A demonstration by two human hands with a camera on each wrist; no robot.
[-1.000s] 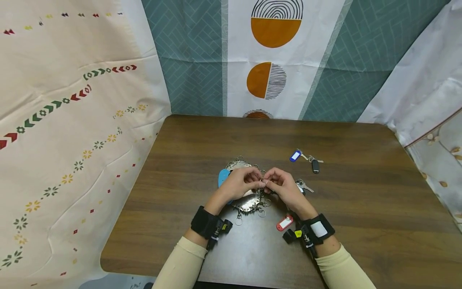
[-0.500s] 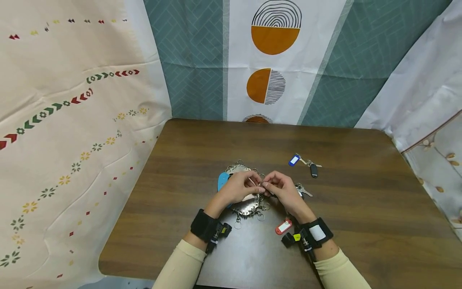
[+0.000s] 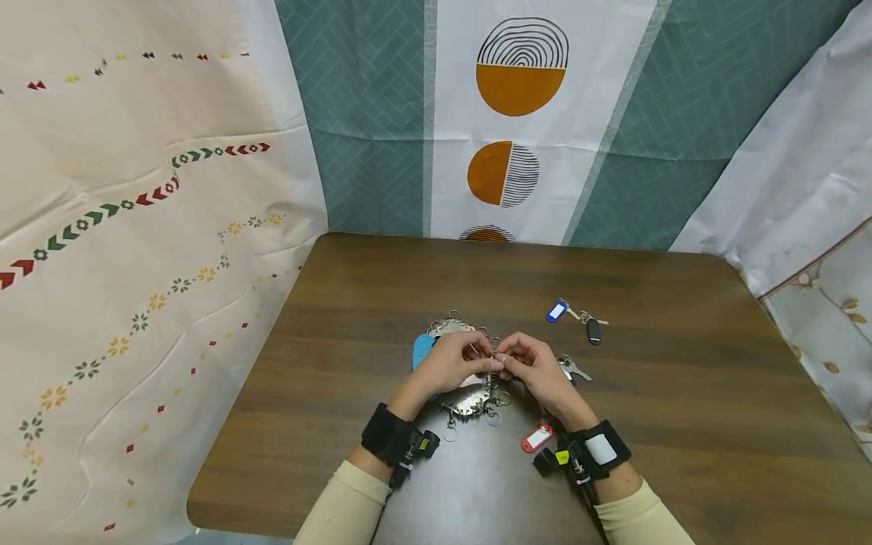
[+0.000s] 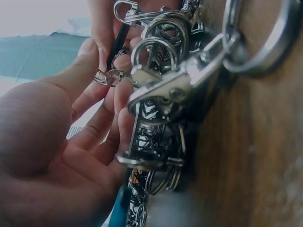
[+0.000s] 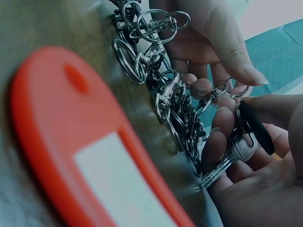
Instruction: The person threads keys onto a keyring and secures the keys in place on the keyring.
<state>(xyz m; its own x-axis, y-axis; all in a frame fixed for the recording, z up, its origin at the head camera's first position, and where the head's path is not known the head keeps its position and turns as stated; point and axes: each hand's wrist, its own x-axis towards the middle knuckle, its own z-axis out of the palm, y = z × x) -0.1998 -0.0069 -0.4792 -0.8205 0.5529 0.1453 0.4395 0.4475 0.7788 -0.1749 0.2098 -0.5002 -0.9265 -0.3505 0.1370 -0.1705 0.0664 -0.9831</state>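
1. Currently, the left hand (image 3: 458, 362) is pinching a small ring (image 5: 239, 95) and its clip (image 5: 219, 91) between thumb and fingers, beside the silver disc (image 3: 470, 401), whose rim is carrying many more clips and rings.

2. Meanwhile, the right hand (image 3: 534, 365) is gripping a key (image 5: 227, 165) with a black tag (image 5: 258, 127), its thumb pressing close to that ring and its other fingers curling under the key. Whether the key is already hanging on the ring, I cannot tell; the fingers are partly covering the join.

3. Little is changing over the last second: both hands are keeping their meeting place above the disc's right edge, while the head view is tilting up slightly. Judging by that, the work is staying at this one ring, and fiddly fingertip handling is seemingly still unfinished.

4. Underneath, the disc is lying on the bench (image 3: 327, 424), with a light blue piece (image 3: 422, 348) showing at its left. A red tag (image 3: 537, 437) is showing near the right wrist, while a dark blue tag (image 3: 556, 311) and a black fob (image 3: 594, 331) are lying farther off, staying put.
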